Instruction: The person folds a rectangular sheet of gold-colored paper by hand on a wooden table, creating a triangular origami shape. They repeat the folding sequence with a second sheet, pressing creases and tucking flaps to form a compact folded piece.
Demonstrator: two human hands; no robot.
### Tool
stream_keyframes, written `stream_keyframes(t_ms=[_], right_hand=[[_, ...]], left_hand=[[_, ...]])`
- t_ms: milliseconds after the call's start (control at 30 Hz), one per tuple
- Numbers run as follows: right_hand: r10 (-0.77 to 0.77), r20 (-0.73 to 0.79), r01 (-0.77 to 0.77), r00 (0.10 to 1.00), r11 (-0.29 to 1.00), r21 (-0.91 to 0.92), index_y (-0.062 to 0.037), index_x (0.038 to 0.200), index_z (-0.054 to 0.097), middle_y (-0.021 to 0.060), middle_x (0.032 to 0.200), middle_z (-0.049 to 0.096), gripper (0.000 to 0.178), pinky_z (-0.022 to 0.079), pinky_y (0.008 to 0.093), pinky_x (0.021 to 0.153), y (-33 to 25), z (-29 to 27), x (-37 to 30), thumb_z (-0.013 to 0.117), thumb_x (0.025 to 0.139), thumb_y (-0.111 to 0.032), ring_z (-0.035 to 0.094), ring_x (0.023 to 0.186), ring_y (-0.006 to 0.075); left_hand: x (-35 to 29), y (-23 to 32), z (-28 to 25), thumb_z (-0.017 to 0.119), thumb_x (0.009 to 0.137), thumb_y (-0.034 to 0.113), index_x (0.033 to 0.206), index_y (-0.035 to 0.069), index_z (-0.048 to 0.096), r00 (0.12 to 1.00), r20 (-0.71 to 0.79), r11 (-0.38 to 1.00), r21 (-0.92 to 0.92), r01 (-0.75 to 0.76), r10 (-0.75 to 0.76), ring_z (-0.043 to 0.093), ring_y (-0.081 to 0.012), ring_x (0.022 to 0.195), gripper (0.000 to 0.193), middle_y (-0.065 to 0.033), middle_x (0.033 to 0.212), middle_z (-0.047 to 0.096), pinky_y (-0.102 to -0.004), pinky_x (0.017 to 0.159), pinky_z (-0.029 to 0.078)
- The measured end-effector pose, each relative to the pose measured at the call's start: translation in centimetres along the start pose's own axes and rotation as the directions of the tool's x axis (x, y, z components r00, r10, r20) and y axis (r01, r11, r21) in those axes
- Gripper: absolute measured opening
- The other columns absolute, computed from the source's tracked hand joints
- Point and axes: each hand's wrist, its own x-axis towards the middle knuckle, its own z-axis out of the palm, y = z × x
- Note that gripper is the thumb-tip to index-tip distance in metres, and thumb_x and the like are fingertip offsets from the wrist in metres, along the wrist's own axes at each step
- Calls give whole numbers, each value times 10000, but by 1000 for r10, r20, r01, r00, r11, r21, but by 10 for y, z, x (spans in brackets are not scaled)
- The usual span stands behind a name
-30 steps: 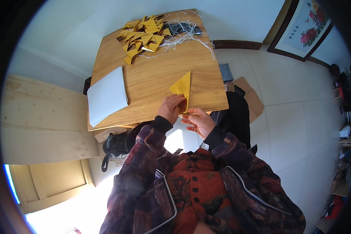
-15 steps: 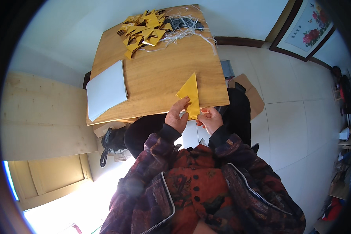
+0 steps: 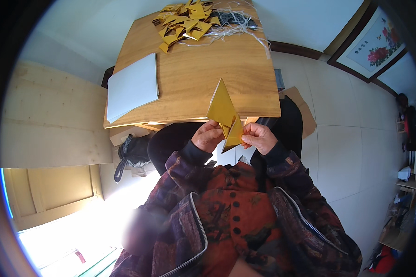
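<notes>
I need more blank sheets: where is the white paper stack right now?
In the head view, the white paper stack lies on the wooden table's left side, near its front-left corner, apart from both hands.

Small wooden table [image 3: 203, 74] here, with a stack of white sheets [image 3: 132, 86] on its left side, plus a pile of folded yellow paper pieces [image 3: 184, 20] and pale stringy strips [image 3: 233, 25] at the far edge.

Both hands, left hand [image 3: 209, 136] and right hand [image 3: 260, 137], pinch folded yellow paper [image 3: 224, 113] above wooden table [image 3: 194, 74].
</notes>
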Motion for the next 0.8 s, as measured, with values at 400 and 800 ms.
stream_keyframes(t_ms=[400, 800], right_hand=[[13, 152, -4, 988, 998, -56, -13, 976, 592, 22, 808, 627, 136, 521, 238, 660, -15, 19, -5, 638, 925, -130, 607, 694, 84], [15, -30, -20, 999, 987, -159, -18, 885, 592, 8, 746, 600, 212, 503, 224, 588, -4, 33, 0, 648, 938, -215, 571, 633, 68]], left_hand=[[1, -17, -8, 694, 860, 130, 1183, 18, 559, 989, -144, 998, -62, 0, -9, 660, -274, 935, 367, -140, 1042, 657, -411, 830, 548], [2, -19, 4, 647, 927, 248, 1161, 34, 593, 954, -292, 987, -161, 23, -70, 645, -242, 969, 321, -98, 1056, 653, -400, 845, 532]])
